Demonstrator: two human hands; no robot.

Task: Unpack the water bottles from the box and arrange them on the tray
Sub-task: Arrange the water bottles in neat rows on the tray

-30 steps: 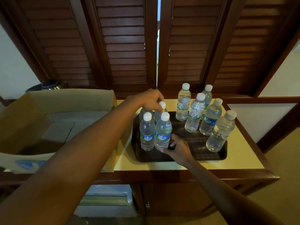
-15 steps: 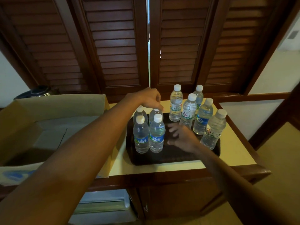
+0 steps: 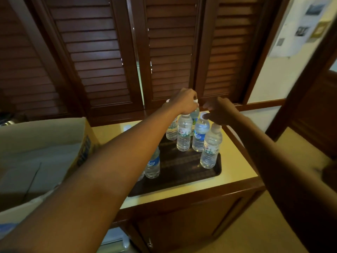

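Hands (image 3: 186,101) over bottles (image 3: 184,136), dark tray (image 3: 184,172)

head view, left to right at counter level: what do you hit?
cardboard box → blue-label bottle at the tray's left → dark tray → bottle at the tray's right edge → bare countertop

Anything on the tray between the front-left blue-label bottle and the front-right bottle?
No. The head view shows bare tray between the blue-label bottle and the front-right bottle.
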